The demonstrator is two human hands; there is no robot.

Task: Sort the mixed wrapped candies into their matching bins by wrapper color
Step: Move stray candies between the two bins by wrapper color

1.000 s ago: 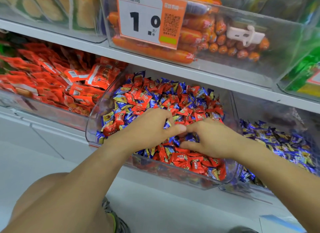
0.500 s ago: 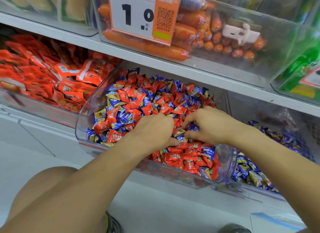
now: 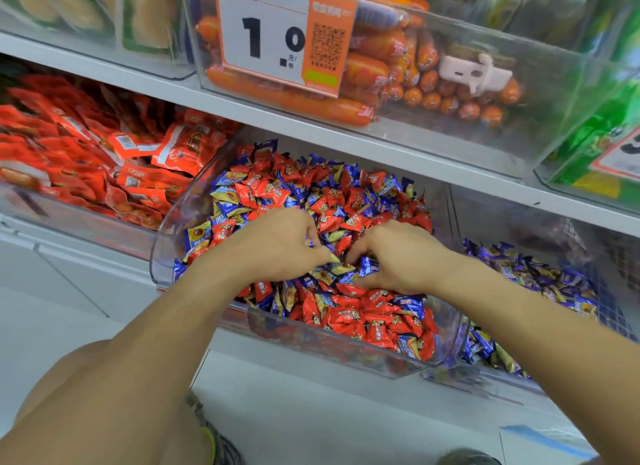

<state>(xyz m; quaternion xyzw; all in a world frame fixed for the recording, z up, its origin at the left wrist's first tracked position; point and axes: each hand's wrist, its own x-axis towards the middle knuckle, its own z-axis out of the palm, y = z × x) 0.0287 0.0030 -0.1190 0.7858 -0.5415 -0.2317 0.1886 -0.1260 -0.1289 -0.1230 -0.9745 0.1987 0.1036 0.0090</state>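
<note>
The left hand (image 3: 277,246) lies palm-down on the candy heap, fingers curled, tips pinching blue-and-gold wrapped candies (image 3: 341,269). The right hand (image 3: 398,257), at its 3 o'clock, mirrors it, curled fingers gripping the same cluster; the fingertips of both hands nearly touch. Both hands sit inside the clear curved plastic bin (image 3: 166,243) holding mixed red and blue wrapped candies (image 3: 349,194). At 3 o'clock from this bin stands a clear bin of blue wrapped candies (image 3: 540,274); at 9 o'clock, a clear bin of red flat snack packets (image 3: 104,167). At 12 o'clock hangs an orange-and-white price tag (image 3: 277,39).
</note>
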